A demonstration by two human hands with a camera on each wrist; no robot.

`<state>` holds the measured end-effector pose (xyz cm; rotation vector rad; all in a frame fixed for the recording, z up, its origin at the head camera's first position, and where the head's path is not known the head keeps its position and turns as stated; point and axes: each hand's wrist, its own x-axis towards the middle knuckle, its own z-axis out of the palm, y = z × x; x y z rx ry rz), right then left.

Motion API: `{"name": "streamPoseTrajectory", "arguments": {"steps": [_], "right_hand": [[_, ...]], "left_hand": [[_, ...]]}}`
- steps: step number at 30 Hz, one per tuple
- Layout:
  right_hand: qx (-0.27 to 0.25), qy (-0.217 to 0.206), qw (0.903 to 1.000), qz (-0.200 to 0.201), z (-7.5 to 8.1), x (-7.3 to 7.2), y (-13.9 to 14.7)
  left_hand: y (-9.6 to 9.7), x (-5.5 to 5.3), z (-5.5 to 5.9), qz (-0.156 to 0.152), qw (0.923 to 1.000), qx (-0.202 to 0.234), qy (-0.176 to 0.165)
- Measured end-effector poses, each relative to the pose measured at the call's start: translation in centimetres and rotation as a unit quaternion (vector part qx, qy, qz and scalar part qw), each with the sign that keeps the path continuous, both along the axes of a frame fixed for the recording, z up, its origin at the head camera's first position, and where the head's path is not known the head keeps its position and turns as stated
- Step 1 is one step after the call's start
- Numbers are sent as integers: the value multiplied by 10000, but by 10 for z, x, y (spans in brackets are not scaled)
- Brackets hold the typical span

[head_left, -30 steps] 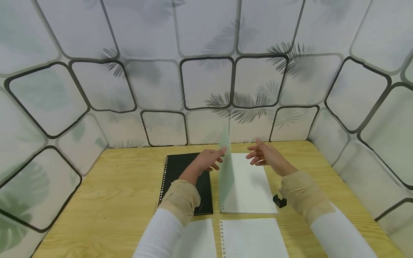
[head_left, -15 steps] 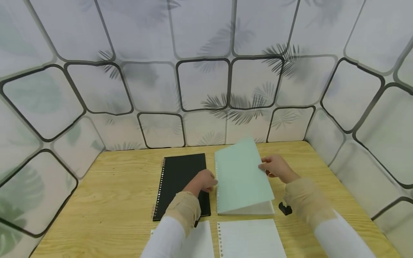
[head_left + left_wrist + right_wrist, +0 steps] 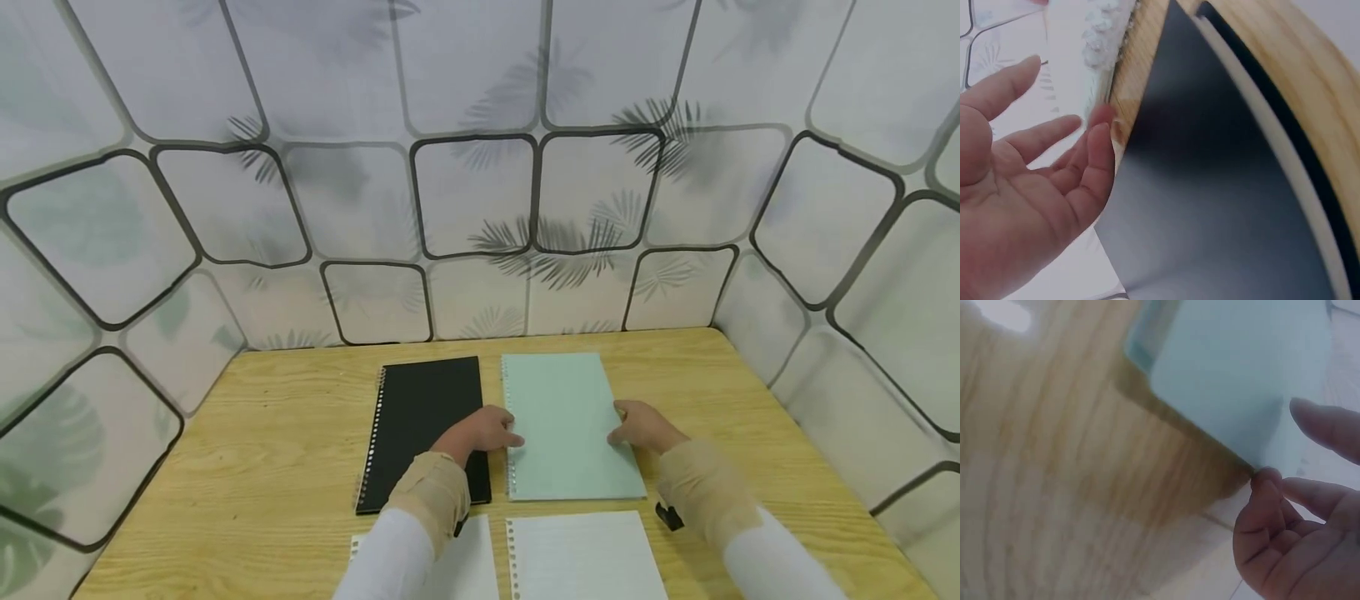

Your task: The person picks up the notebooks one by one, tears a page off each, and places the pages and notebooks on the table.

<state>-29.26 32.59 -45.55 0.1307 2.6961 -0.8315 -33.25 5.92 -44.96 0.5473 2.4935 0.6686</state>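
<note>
A pale green spiral notebook [image 3: 566, 433] lies with its cover down flat. Left of it rests a black spiral notebook [image 3: 427, 417]. My left hand [image 3: 487, 429] reaches over the black notebook to the green one's spine. In the left wrist view, this hand [image 3: 1041, 169] has its thumb apart and its fingertips right at the clear binding coil [image 3: 1104, 31]. At the opposite edge, my right hand [image 3: 641, 425] holds the green notebook. Its thumb [image 3: 1319, 422] lies over the cover and its curled fingers meet the edge in the right wrist view.
Two loose white sheets with punched holes, a left sheet [image 3: 472, 558] and a right sheet [image 3: 585, 554], lie nearest to me. The wooden table [image 3: 277, 450] ends at a patterned cloth wall [image 3: 480, 200] behind and at both sides.
The green cover was upright, then the right hand pinched its edge and swung it over to the right. Now it lies flat, with the right hand lower and the left hand at the spine.
</note>
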Motion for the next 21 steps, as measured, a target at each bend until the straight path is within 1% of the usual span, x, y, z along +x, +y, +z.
{"name": "streamPoseTrajectory", "arguments": {"steps": [2,3,4,5,6,7,8,9,10,12,14,15,16,18,21], "right_hand": [[183,-16,9997,148,-2,0,-2],[310,-1,9993,222,-2,0,-3],[437,14,9987,273,-2,1,-4],[566,64,9978,328,-2,1,-5],[702,86,9967,389,-1,2,-7],[858,98,9951,488,0,2,-8],[974,75,9935,587,2,4,-11],[1059,-5,9921,668,3,6,-13],[1121,-91,9907,769,4,8,-16],[1229,-275,9875,946,5,12,-20],[1281,-408,9856,1023,6,15,-23],[1323,-437,9848,1034,6,17,-24],[1358,-434,9844,1030,6,17,-24],[1382,-421,9844,1000,6,17,-24],[1343,-449,9850,985,6,16,-23]], "left_hand": [[-7,-1,1,10,9998,41,192],[-12,-2,2,100,9994,-9,346],[-18,-3,3,238,9980,-127,576],[-24,-4,3,423,9951,-323,833],[-30,-5,5,628,9905,-574,1077],[-36,-6,6,863,9854,-815,1222],[-42,-6,7,1124,9805,-1030,1242],[-47,-6,8,1307,9762,-1229,1217],[-52,-6,8,1416,9739,-1383,1115],[-59,-3,7,1488,9740,-1535,748],[-62,-1,4,1476,9759,-1559,392],[-63,0,1,1447,9766,-1564,276],[-63,1,-1,1430,9771,-1564,197],[-62,0,-5,1427,9774,-1552,147],[-61,-2,-9,1434,9772,-1558,130]]}}
